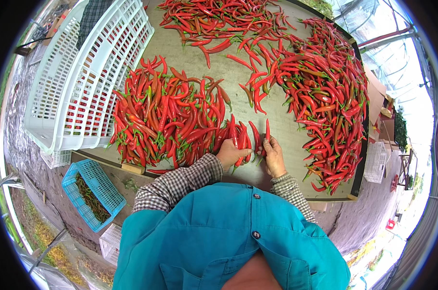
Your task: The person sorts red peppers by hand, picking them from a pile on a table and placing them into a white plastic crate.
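Note:
My left hand [232,155] grips several red chili peppers [242,139] at the near side of a large table [237,98]. Just to its right, my right hand [274,156] holds a red chili pepper [267,130] upright between thumb and fingers, and another red chili [255,134] stands between the two hands; which hand holds that one I cannot tell. A heap of red chilies with green stems [168,116] lies left of my left hand. A larger heap of chilies [324,90] covers the right side of the table, and more chilies [222,14] lie at the far side.
A pale plastic crate [96,83] stands tilted along the table's left edge, dark checked cloth at its top. Below left, a blue crate [114,197] holds dull dark chilies [90,199]. White crates [112,241] stand on the ground on both sides. A wooden block [133,168] sits on the table edge.

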